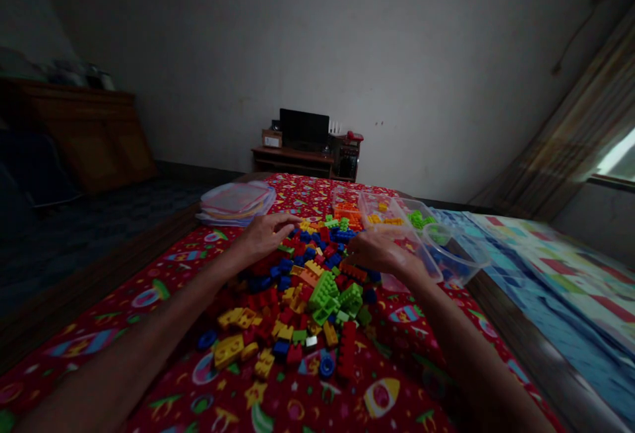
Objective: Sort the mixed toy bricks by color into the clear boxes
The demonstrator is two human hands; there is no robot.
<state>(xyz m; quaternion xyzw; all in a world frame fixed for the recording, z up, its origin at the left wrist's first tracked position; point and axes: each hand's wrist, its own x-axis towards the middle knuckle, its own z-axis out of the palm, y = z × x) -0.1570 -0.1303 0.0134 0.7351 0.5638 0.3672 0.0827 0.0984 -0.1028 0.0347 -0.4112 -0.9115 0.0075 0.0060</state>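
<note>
A loose pile of plastic building bricks in red, blue, yellow, green and orange lies on a red patterned cloth (193, 274). Over the pile's far left side is my left hand (264, 236), its fingers stretched forward and apart with nothing between them. My right hand (376, 251) reaches into the pile's right side, fingers bent downward among the bricks; their tips are too hidden to show a grip. An orange brick (353, 272) lies just under it. Nearer to me sit bright green bricks (325, 295), a long red brick (346, 348) and a blue wheel-like ring (327, 365).
Clear plastic boxes stand at the right: one with orange bricks (347, 213), one with green bricks (421, 219), and a box (466, 258) with blue pieces. Stacked lids (238, 200) lie at the far left. Beyond is a desk with a monitor (304, 126).
</note>
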